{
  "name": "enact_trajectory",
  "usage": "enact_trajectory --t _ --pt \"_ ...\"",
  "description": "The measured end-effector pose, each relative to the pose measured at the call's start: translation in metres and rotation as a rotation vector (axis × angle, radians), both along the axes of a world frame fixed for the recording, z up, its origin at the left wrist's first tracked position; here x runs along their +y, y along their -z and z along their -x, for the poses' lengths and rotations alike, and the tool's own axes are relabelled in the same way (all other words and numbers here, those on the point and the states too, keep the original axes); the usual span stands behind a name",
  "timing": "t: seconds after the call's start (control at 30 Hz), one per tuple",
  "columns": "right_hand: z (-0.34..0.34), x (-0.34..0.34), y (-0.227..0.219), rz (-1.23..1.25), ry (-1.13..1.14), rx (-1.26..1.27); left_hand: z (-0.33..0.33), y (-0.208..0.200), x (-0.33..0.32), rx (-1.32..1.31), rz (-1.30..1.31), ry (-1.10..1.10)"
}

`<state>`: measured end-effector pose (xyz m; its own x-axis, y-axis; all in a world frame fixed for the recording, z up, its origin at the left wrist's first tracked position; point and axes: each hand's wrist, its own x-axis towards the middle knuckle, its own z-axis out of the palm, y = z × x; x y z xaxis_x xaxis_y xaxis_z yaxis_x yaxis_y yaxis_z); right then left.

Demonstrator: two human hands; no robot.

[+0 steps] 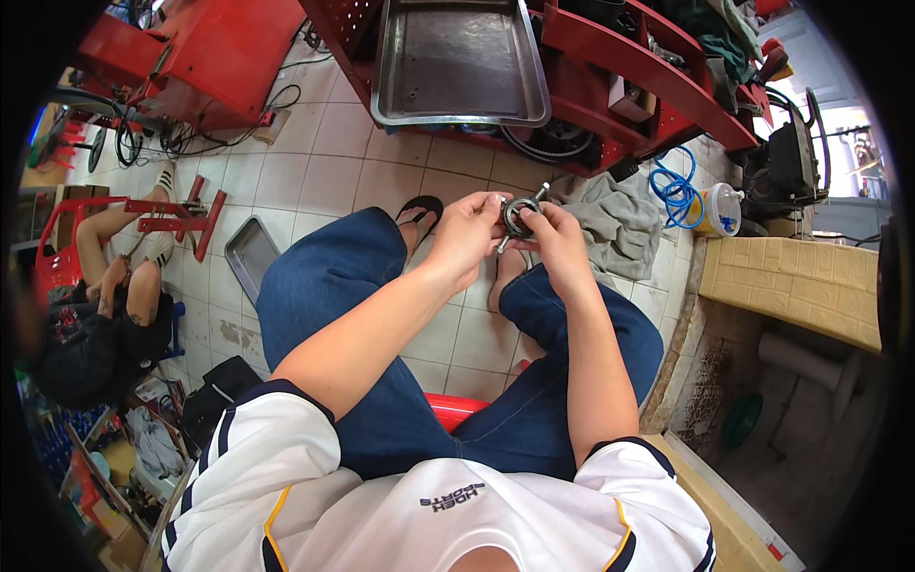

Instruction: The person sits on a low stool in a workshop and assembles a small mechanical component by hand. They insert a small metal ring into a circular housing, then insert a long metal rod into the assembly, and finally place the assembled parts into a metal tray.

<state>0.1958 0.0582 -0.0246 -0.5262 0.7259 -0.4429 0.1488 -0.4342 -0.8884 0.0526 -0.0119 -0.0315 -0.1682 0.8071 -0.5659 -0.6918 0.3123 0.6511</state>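
Both hands meet in front of my knees around a small dark ring-shaped metal part (pixel 509 219) with silvery bolts sticking out of it at opposite sides. My left hand (pixel 464 236) pinches its left side between thumb and fingers. From the right, my right hand (pixel 562 246) grips the same part, its thumb lying over the ring. The part is held up in the air above the tiled floor (pixel 462 329). Its exact kind is too small to make out, and my fingers hide some of its rim.
A metal tray (pixel 461 121) lies on the red stand ahead; another tray (pixel 253 253) is on the floor at left. A grey cloth (pixel 620 229), blue hose (pixel 675 195) and white tub (pixel 721 208) lie to the right. Another person (pixel 91 324) sits far left beside a red frame (pixel 181 224).
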Motion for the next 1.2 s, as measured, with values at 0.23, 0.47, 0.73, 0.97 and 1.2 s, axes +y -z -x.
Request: enact_trajectory --t 0.23,0.47,0.73,0.97,1.2 --pt "0.001 -0.001 0.002 -0.017 0.017 0.010 0.000 -0.002 0.000 0.017 0.002 0.011" --pt "0.002 -0.001 0.002 -0.025 0.040 0.034 -0.002 -0.001 0.000 -0.035 -0.001 -0.026" --pt "0.004 -0.002 -0.002 -0.018 0.048 0.057 0.001 0.004 0.003 -0.028 0.040 -0.025" --pt "0.003 -0.001 0.002 -0.039 0.044 0.050 -0.002 0.002 0.001 0.024 0.019 -0.074" --pt "0.004 -0.001 -0.002 -0.036 0.038 0.040 0.000 0.010 0.003 -0.017 0.043 -0.031"
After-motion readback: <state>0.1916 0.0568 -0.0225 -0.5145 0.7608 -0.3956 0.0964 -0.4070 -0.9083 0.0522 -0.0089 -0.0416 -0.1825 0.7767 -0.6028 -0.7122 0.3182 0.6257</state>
